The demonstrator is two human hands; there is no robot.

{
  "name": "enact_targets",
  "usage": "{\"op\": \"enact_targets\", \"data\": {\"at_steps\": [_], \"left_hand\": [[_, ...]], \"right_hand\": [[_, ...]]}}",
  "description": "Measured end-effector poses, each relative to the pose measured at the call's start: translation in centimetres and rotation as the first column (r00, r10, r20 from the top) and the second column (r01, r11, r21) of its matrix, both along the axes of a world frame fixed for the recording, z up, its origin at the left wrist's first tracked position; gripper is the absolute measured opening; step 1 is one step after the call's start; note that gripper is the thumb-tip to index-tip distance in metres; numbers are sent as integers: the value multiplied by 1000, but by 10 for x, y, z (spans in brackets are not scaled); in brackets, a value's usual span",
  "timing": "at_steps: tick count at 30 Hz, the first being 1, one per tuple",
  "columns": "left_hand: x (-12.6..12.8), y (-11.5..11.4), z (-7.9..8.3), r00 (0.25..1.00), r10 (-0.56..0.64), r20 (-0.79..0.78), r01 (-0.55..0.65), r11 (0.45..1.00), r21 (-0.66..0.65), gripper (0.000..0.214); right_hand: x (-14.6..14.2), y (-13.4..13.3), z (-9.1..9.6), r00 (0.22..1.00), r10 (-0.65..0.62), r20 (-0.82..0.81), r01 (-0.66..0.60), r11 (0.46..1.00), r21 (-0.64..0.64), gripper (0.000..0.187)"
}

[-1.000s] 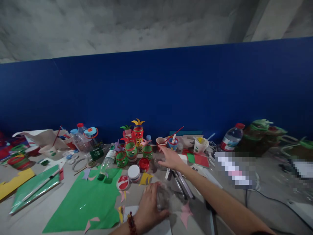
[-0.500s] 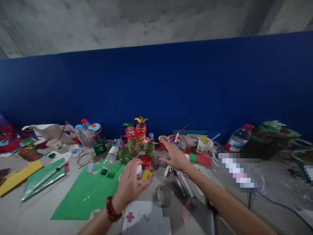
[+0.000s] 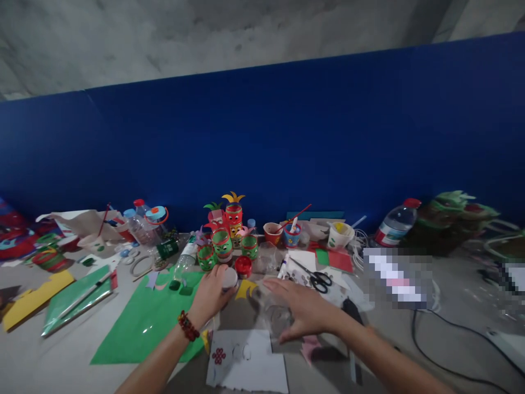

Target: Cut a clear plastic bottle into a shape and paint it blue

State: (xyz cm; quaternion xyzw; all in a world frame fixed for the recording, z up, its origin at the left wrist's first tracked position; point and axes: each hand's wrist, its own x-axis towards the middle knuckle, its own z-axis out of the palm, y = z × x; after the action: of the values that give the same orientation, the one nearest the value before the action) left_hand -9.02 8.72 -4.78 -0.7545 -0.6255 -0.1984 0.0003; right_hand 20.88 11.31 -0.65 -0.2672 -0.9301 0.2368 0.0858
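My left hand, with a beaded bracelet at the wrist, has its fingers and thumb closed round a small white-lidded jar. My right hand is spread, thumb and fingers apart, around a clear plastic cup; whether it touches the cup I cannot tell. A red round lid or pot and yellow paper scraps lie between the hands. Below them is a white paper sheet with a red knot pattern. Black-handled scissors rest beyond my right hand.
A green sheet lies at left. Behind stand painted green cups with faces, paper cups and a paintbrush. A bottle is at right, with a cable nearby. A blue panel closes off the back.
My right hand has drawn back from the paper cups towards me, down to the clear cup. The scissors now show on the white paper. My left hand has closed round the white-lidded jar.
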Motion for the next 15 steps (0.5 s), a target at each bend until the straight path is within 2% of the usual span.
{"op": "enact_targets", "data": {"at_steps": [4,8,12,15], "left_hand": [[-2,-9,16,996,-22,83,20,999,33,45],[-1,-29,46,951,-114,287,63,981,181,46],[8,-51,71,896,-177,408,58,956,288,51],[22,-64,77,876,-254,410,138,946,293,54]], "right_hand": [[-2,-2,-9,992,-96,-84,95,995,-12,84],[-31,6,-14,982,-103,-157,112,993,47,75],[-71,15,-25,978,-46,-203,63,995,75,81],[-83,19,-31,976,4,-216,12,997,72,88]]}}
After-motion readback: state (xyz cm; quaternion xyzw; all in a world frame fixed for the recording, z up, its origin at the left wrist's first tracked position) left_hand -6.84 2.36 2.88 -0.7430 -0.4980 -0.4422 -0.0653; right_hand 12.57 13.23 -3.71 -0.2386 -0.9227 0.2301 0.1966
